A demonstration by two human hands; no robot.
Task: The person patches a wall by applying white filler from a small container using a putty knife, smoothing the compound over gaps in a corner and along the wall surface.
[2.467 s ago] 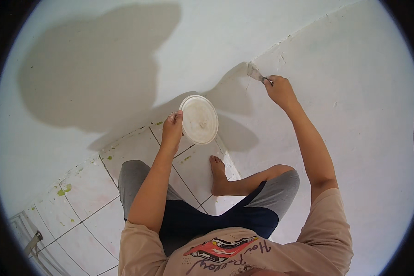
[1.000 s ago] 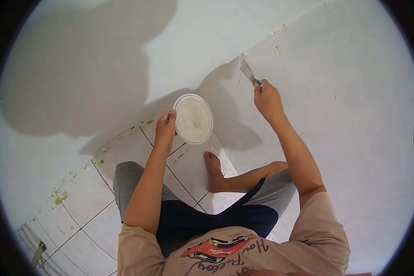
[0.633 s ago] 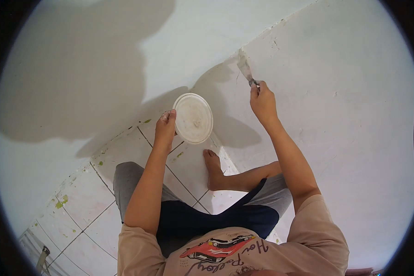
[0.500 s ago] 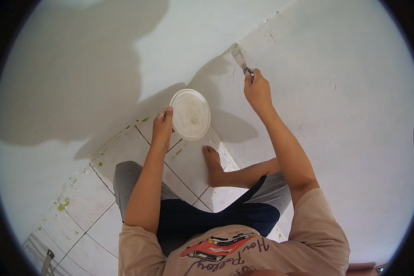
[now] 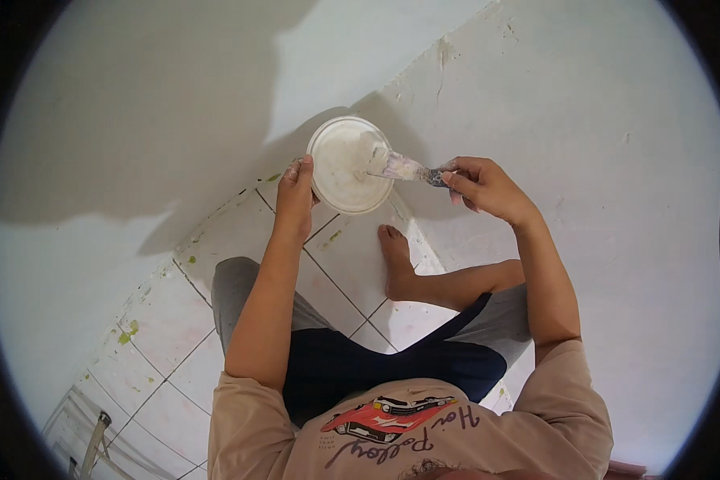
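Note:
My left hand point(image 5: 297, 190) grips the left rim of a round white container point(image 5: 346, 162) of pale filler, held up in front of a wall corner. A putty knife point(image 5: 404, 167) is pinched in my right hand point(image 5: 481, 186), and its smeared blade dips into the container from the right. I squat above a white tiled floor point(image 5: 166, 320), one bare foot point(image 5: 394, 261) planted near the corner.
Two white walls point(image 5: 584, 144) meet in a corner seam point(image 5: 444, 56) with small cracks and chips near the top. Green paint specks mark the tiles by the left wall. A hose or pipe point(image 5: 92, 444) lies at the lower left.
My right hand has come down from the wall corner and brought the putty knife blade into the container. The container has risen slightly towards the middle of the view.

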